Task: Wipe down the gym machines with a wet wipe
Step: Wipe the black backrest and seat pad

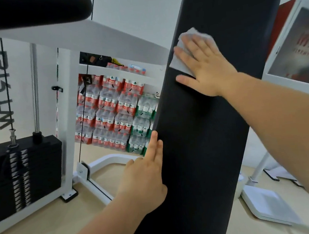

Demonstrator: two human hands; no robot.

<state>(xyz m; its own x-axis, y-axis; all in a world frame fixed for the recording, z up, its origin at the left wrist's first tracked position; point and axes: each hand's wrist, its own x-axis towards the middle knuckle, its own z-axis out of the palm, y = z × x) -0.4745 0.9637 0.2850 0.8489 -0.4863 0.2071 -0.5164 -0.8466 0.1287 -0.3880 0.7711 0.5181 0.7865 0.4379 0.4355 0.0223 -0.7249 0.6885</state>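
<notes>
A long black padded backrest of a gym machine runs from the top right down to the bottom middle. My right hand lies flat on its upper part, fingers spread, pressing a white wet wipe against the pad. The wipe shows above and to the left of the fingers. My left hand rests lower down with its fingers along the pad's left edge, holding nothing else.
A white machine frame with a black weight stack and cables stands at the left. Stacked packs of bottled water fill the background. Another black pad hangs at the top left. A white stand base and a poster board are at the right.
</notes>
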